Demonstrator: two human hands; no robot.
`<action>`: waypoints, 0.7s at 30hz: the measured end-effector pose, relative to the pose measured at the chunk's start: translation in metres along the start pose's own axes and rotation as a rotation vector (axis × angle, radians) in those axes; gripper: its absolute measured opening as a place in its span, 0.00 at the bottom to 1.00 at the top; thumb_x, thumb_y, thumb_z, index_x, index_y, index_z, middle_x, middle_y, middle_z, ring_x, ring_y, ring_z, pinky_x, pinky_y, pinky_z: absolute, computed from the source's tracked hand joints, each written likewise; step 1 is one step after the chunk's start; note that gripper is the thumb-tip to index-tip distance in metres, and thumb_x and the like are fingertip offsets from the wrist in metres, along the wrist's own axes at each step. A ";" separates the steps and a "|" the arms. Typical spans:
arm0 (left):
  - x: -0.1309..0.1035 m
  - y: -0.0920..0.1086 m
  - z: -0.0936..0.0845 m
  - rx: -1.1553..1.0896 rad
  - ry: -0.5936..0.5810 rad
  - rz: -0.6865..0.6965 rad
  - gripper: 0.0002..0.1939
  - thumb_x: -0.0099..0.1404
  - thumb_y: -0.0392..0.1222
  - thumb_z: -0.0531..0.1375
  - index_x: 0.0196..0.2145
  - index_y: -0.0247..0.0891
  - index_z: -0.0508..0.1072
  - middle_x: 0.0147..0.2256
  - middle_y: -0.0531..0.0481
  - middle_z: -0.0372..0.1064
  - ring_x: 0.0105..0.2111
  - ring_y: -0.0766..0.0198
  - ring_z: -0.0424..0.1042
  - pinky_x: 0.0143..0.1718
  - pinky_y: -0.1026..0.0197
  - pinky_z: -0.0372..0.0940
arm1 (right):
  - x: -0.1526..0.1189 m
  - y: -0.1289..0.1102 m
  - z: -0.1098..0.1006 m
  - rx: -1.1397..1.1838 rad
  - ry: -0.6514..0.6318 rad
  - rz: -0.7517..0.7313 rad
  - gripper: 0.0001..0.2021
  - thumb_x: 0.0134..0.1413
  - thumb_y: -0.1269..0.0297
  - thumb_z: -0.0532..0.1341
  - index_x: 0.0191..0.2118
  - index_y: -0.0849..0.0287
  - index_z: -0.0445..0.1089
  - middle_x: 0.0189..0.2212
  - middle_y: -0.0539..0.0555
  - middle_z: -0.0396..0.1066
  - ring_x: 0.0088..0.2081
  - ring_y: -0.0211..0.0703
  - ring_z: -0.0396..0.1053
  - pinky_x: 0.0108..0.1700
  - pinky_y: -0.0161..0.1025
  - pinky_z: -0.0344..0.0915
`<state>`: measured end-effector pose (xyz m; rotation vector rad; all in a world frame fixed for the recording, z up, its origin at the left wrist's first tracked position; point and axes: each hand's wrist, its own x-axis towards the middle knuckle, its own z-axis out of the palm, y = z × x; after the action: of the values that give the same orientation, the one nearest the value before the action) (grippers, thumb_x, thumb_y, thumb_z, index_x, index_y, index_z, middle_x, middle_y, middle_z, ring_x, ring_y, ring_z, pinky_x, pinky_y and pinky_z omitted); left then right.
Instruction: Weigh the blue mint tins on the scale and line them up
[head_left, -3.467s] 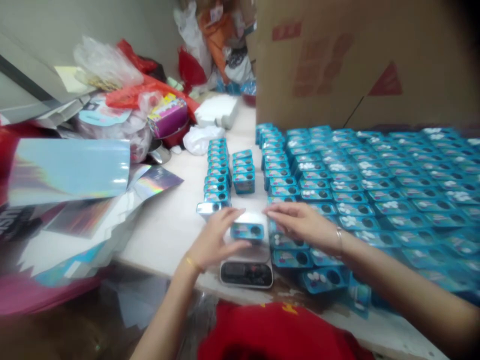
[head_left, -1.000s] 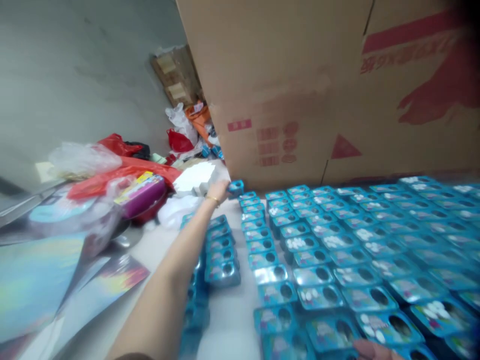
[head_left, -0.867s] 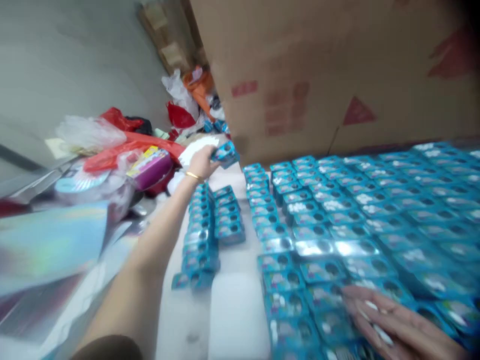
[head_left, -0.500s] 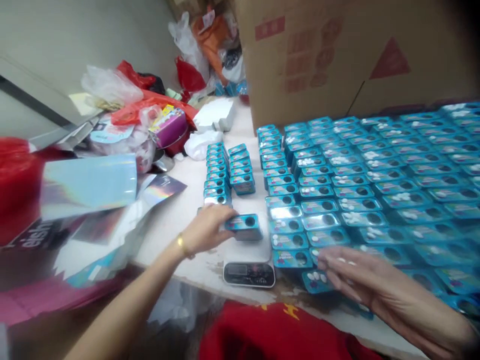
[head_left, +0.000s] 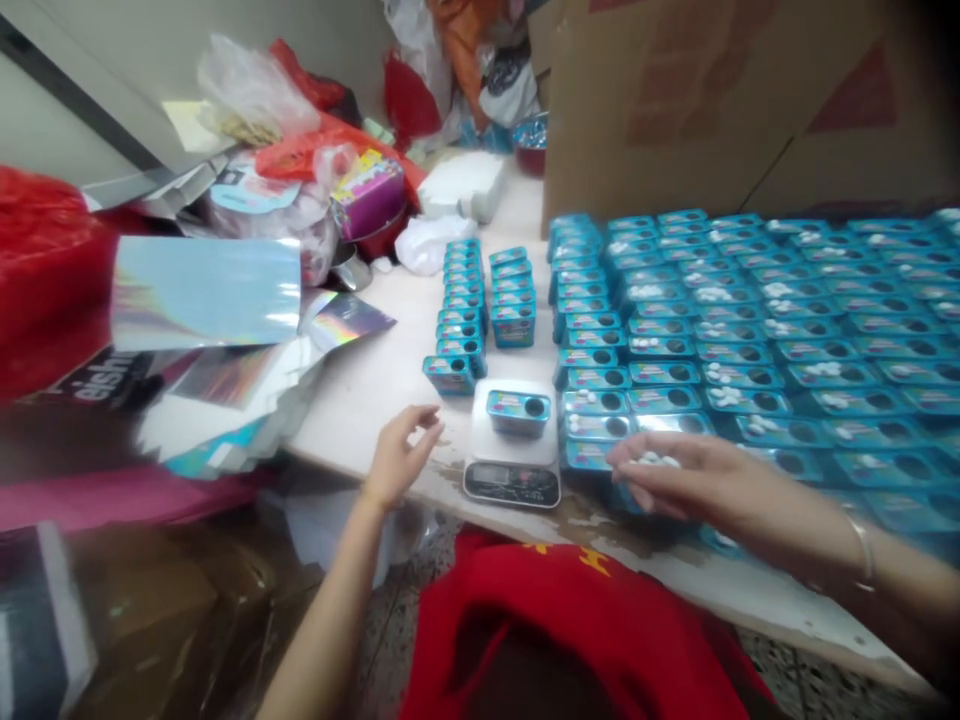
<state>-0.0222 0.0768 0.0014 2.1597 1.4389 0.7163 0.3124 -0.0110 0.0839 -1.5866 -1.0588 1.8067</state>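
A blue tin with a round dark opening (head_left: 517, 412) rests on the white digital scale (head_left: 513, 462). Left of the scale, my left hand (head_left: 406, 452) hovers over the table edge, fingers loosely curled and apart, holding nothing. My right hand (head_left: 679, 475) is cupped around several small white tablets (head_left: 655, 460), above the nearest tins on the right. Many matching blue tins (head_left: 739, 400) stand there in close rows, some with white tablets lying on their lids. Two shorter rows of tins (head_left: 459, 330) stand behind the scale.
A large cardboard box (head_left: 675, 110) stands behind the tins. Shiny holographic sheets (head_left: 206, 292) and a red bag (head_left: 45, 270) are at the left. Plastic bags, a purple box (head_left: 369, 205) and a white box (head_left: 463, 185) sit at the back. Cartons (head_left: 150, 620) lie below the table.
My left hand has let go of the tin, now on the scale, and drawn back to the left. My right hand still holds tablets. The view has shifted.
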 end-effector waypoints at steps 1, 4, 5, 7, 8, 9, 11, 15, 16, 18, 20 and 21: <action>-0.013 -0.012 0.009 -0.010 0.027 -0.073 0.12 0.67 0.46 0.53 0.44 0.39 0.69 0.37 0.48 0.70 0.38 0.62 0.70 0.43 0.59 0.65 | 0.003 -0.002 0.000 -0.021 -0.014 0.001 0.20 0.48 0.48 0.64 0.40 0.59 0.72 0.23 0.50 0.67 0.23 0.34 0.58 0.24 0.31 0.52; -0.044 -0.037 0.040 -0.001 0.102 -0.195 0.13 0.66 0.46 0.52 0.45 0.38 0.67 0.39 0.47 0.69 0.40 0.60 0.69 0.45 0.57 0.65 | 0.010 -0.010 0.003 -0.119 -0.019 0.006 0.20 0.47 0.47 0.63 0.38 0.59 0.72 0.20 0.49 0.65 0.23 0.33 0.57 0.23 0.31 0.51; -0.051 -0.041 0.050 0.027 0.130 -0.202 0.13 0.66 0.45 0.52 0.46 0.38 0.66 0.40 0.46 0.68 0.41 0.59 0.69 0.45 0.56 0.64 | 0.013 -0.014 0.005 -0.158 -0.005 0.007 0.20 0.46 0.47 0.64 0.36 0.59 0.71 0.20 0.49 0.64 0.22 0.33 0.57 0.23 0.31 0.51; -0.059 -0.043 0.064 0.135 0.179 -0.203 0.12 0.66 0.43 0.52 0.46 0.39 0.67 0.40 0.45 0.68 0.43 0.57 0.67 0.47 0.54 0.63 | 0.019 -0.022 0.009 -0.220 0.024 -0.009 0.20 0.44 0.46 0.64 0.35 0.59 0.71 0.20 0.49 0.64 0.22 0.34 0.58 0.23 0.32 0.51; -0.061 -0.042 0.069 0.198 0.194 -0.206 0.12 0.66 0.43 0.52 0.46 0.39 0.67 0.41 0.44 0.67 0.43 0.56 0.67 0.47 0.53 0.62 | 0.023 -0.027 0.011 -0.245 0.037 -0.024 0.20 0.44 0.47 0.64 0.34 0.59 0.71 0.21 0.49 0.65 0.23 0.34 0.58 0.23 0.32 0.52; -0.061 -0.041 0.072 0.252 0.204 -0.212 0.11 0.66 0.42 0.52 0.45 0.40 0.68 0.41 0.44 0.67 0.43 0.55 0.67 0.47 0.53 0.61 | 0.027 -0.031 0.013 -0.271 0.044 -0.043 0.19 0.44 0.47 0.64 0.34 0.59 0.71 0.20 0.49 0.65 0.23 0.35 0.58 0.23 0.32 0.52; -0.060 -0.038 0.073 0.309 0.217 -0.222 0.11 0.66 0.42 0.52 0.44 0.40 0.68 0.40 0.44 0.67 0.43 0.55 0.67 0.46 0.53 0.60 | 0.035 -0.039 0.017 -0.347 0.053 -0.103 0.17 0.46 0.50 0.63 0.34 0.60 0.71 0.19 0.49 0.65 0.22 0.35 0.58 0.24 0.33 0.53; -0.060 -0.039 0.072 0.312 0.225 -0.191 0.11 0.67 0.42 0.52 0.45 0.40 0.68 0.39 0.45 0.67 0.42 0.55 0.67 0.45 0.55 0.60 | 0.056 -0.050 0.026 -0.592 0.092 -0.223 0.10 0.51 0.58 0.59 0.33 0.60 0.71 0.18 0.48 0.64 0.20 0.34 0.57 0.23 0.33 0.54; -0.060 -0.040 0.071 0.310 0.231 -0.183 0.11 0.67 0.43 0.52 0.45 0.40 0.68 0.39 0.45 0.67 0.42 0.55 0.66 0.44 0.55 0.60 | 0.062 -0.052 0.028 -0.649 0.099 -0.251 0.09 0.53 0.60 0.58 0.33 0.60 0.71 0.19 0.48 0.65 0.20 0.34 0.58 0.24 0.33 0.54; -0.060 -0.043 0.072 0.301 0.259 -0.159 0.11 0.67 0.43 0.52 0.44 0.39 0.69 0.38 0.45 0.67 0.41 0.56 0.67 0.44 0.56 0.60 | 0.074 -0.052 0.032 -0.750 0.112 -0.325 0.06 0.54 0.65 0.58 0.32 0.61 0.71 0.21 0.49 0.66 0.23 0.36 0.61 0.27 0.34 0.57; -0.060 -0.046 0.074 0.290 0.293 -0.130 0.10 0.67 0.42 0.53 0.43 0.38 0.69 0.37 0.46 0.67 0.40 0.57 0.67 0.43 0.56 0.60 | 0.085 -0.051 0.035 -0.840 0.137 -0.420 0.04 0.53 0.69 0.59 0.31 0.61 0.71 0.26 0.51 0.69 0.29 0.38 0.65 0.33 0.36 0.61; -0.060 -0.047 0.075 0.287 0.307 -0.118 0.10 0.67 0.42 0.53 0.43 0.38 0.69 0.37 0.46 0.67 0.39 0.57 0.67 0.42 0.56 0.59 | 0.090 -0.050 0.035 -0.879 0.147 -0.462 0.03 0.52 0.71 0.60 0.31 0.61 0.71 0.29 0.53 0.70 0.32 0.40 0.66 0.37 0.37 0.61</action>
<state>-0.0269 0.0319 -0.0952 2.2195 1.9138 0.8726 0.2550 0.0807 0.0733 -1.6641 -2.1050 0.9217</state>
